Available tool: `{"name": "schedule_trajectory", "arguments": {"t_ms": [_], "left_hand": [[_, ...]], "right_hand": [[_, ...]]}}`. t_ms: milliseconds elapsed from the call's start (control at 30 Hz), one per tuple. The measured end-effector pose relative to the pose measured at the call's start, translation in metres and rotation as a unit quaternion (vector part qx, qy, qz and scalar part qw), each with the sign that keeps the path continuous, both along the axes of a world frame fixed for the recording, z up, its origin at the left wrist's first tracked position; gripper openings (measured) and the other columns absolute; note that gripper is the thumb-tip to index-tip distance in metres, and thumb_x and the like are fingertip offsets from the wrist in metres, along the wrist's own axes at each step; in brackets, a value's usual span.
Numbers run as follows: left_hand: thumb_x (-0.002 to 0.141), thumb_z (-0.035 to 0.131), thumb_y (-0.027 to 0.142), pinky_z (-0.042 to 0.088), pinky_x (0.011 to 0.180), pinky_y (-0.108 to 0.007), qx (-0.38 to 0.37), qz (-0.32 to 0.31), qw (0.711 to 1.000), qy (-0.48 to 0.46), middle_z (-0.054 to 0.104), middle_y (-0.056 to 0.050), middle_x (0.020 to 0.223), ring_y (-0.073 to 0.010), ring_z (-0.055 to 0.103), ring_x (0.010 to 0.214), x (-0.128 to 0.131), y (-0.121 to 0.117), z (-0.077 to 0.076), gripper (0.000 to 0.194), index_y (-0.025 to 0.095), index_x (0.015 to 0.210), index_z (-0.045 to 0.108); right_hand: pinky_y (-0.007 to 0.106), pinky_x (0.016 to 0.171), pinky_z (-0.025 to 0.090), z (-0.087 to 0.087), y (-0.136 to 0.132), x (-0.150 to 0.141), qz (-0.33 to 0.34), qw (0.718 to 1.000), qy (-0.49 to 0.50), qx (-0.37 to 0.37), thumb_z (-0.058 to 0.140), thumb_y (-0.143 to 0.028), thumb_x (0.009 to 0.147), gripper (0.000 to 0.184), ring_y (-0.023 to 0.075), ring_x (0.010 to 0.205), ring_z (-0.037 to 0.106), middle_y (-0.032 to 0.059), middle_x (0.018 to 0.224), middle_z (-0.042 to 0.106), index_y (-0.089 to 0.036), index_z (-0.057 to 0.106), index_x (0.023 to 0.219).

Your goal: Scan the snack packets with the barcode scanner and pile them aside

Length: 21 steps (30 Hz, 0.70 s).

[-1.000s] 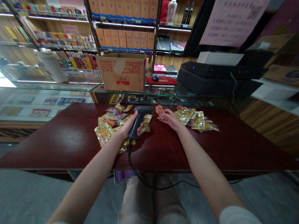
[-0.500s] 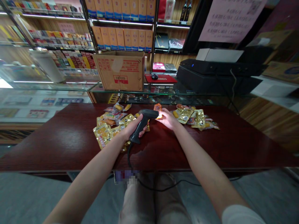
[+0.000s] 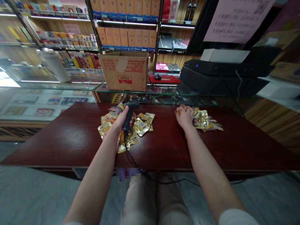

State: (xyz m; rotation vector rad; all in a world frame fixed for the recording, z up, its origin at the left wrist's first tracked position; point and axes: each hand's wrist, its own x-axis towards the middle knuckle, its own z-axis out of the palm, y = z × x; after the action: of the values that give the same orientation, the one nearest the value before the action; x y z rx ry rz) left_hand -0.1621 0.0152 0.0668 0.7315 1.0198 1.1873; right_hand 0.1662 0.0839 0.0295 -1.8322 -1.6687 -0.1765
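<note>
My left hand point(image 3: 122, 120) is wrapped round the grip of a black barcode scanner point(image 3: 129, 114), held over a heap of gold and orange snack packets point(image 3: 140, 125) on the left of the dark red table point(image 3: 70, 140). The scanner's black cable point(image 3: 136, 164) runs off the table's near edge. My right hand point(image 3: 185, 117) lies palm down on a second heap of gold packets point(image 3: 202, 120) at the right, fingers curled on them. I cannot tell whether it grips one.
A cardboard box point(image 3: 125, 70) stands on the glass counter point(image 3: 58, 86) behind the table. A black printer or register point(image 3: 222, 76) and a red mouse pad with a mouse point(image 3: 158, 77) are at the right. Shelves of boxed goods point(image 3: 126, 37) fill the back.
My right hand carried the orange packet from in front of the scanner to the right heap. My left hand drew the scanner back to the left and turned it away.
</note>
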Motion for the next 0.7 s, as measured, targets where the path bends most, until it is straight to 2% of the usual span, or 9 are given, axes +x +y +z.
{"name": "schedule_trajectory", "arguments": {"t_ms": [67, 133, 200, 267, 333, 467, 567, 633, 700], "left_hand": [[0.092, 0.050, 0.063, 0.040, 0.034, -0.020, 0.002, 0.009, 1.000, 0.004, 0.056, 0.002, 0.055, -0.0087, 0.048, 0.035, 0.000, 0.003, -0.003, 0.052, 0.012, 0.096, 0.058], [0.090, 0.050, 0.066, 0.040, 0.035, -0.020, 0.022, 0.018, 1.000, -0.001, 0.056, 0.002, 0.055, -0.0085, 0.048, 0.035, 0.004, 0.007, -0.008, 0.055, 0.012, 0.097, 0.058], [0.088, 0.049, 0.070, 0.039, 0.036, -0.020, 0.055, 0.034, 0.998, -0.013, 0.056, 0.003, 0.055, -0.0084, 0.048, 0.035, 0.010, 0.011, -0.014, 0.058, 0.013, 0.097, 0.058], [0.087, 0.047, 0.072, 0.039, 0.037, -0.019, 0.087, 0.056, 0.994, -0.018, 0.056, 0.002, 0.054, -0.0091, 0.050, 0.037, 0.014, 0.015, -0.019, 0.061, 0.013, 0.096, 0.059], [0.087, 0.044, 0.074, 0.038, 0.037, -0.019, 0.107, 0.085, 0.990, -0.016, 0.056, 0.001, 0.053, -0.0104, 0.052, 0.039, 0.016, 0.021, -0.023, 0.064, 0.013, 0.096, 0.059], [0.088, 0.042, 0.074, 0.037, 0.037, -0.020, 0.108, 0.111, 0.988, 0.001, 0.057, 0.000, 0.052, -0.0105, 0.051, 0.037, 0.018, 0.036, -0.025, 0.064, 0.013, 0.092, 0.059], [0.090, 0.044, 0.070, 0.038, 0.037, -0.021, 0.107, 0.100, 0.989, 0.017, 0.057, 0.001, 0.052, -0.0094, 0.047, 0.035, 0.020, 0.051, -0.024, 0.058, 0.013, 0.091, 0.057], [0.091, 0.045, 0.068, 0.039, 0.038, -0.021, 0.114, 0.101, 0.988, 0.020, 0.056, 0.002, 0.052, -0.0094, 0.048, 0.036, 0.023, 0.058, -0.024, 0.056, 0.013, 0.092, 0.057], [0.091, 0.044, 0.067, 0.039, 0.039, -0.020, 0.124, 0.112, 0.986, 0.014, 0.056, 0.002, 0.052, -0.0094, 0.049, 0.037, 0.025, 0.061, -0.024, 0.055, 0.014, 0.091, 0.056]], "right_hand": [[0.057, 0.105, 0.031, 0.000, -0.002, -0.008, 0.034, 0.999, -0.005, 0.009, 0.060, -0.028, 0.085, 0.036, 0.0415, 0.127, 0.040, 0.0247, 0.128, 0.053, -0.010, 0.062, 0.116], [0.052, 0.107, 0.034, 0.000, -0.007, -0.025, 0.146, 0.989, -0.002, 0.002, 0.056, -0.032, 0.089, 0.041, 0.0348, 0.125, 0.045, 0.0183, 0.129, 0.055, -0.016, 0.058, 0.128], [0.044, 0.106, 0.038, 0.000, -0.015, -0.048, 0.301, 0.952, -0.009, -0.044, 0.050, -0.034, 0.095, 0.044, 0.0274, 0.122, 0.050, 0.0129, 0.130, 0.055, -0.022, 0.054, 0.137], [0.041, 0.105, 0.039, -0.001, -0.023, -0.069, 0.381, 0.917, -0.039, -0.111, 0.049, -0.039, 0.097, 0.041, 0.0248, 0.121, 0.052, 0.0104, 0.130, 0.056, -0.027, 0.057, 0.136], [0.042, 0.104, 0.040, -0.002, -0.028, -0.082, 0.365, 0.916, -0.067, -0.149, 0.050, -0.045, 0.097, 0.039, 0.0263, 0.120, 0.053, 0.0108, 0.129, 0.056, -0.027, 0.062, 0.129], [0.044, 0.099, 0.042, -0.006, -0.023, -0.083, 0.252, 0.951, -0.082, -0.158, 0.058, -0.050, 0.091, 0.039, 0.0312, 0.117, 0.054, 0.0159, 0.125, 0.058, -0.019, 0.066, 0.112], [0.044, 0.097, 0.042, -0.012, -0.013, -0.076, 0.186, 0.968, -0.045, -0.159, 0.064, -0.043, 0.088, 0.041, 0.0318, 0.116, 0.056, 0.0169, 0.121, 0.062, -0.015, 0.060, 0.118], [0.043, 0.100, 0.040, -0.015, -0.010, -0.076, 0.178, 0.973, -0.008, -0.148, 0.063, -0.043, 0.089, 0.046, 0.0308, 0.120, 0.055, 0.0162, 0.127, 0.061, -0.016, 0.055, 0.125], [0.045, 0.104, 0.037, -0.017, -0.011, -0.080, 0.187, 0.972, 0.016, -0.140, 0.061, -0.049, 0.089, 0.046, 0.0309, 0.125, 0.052, 0.0157, 0.132, 0.059, -0.017, 0.058, 0.122]]}}
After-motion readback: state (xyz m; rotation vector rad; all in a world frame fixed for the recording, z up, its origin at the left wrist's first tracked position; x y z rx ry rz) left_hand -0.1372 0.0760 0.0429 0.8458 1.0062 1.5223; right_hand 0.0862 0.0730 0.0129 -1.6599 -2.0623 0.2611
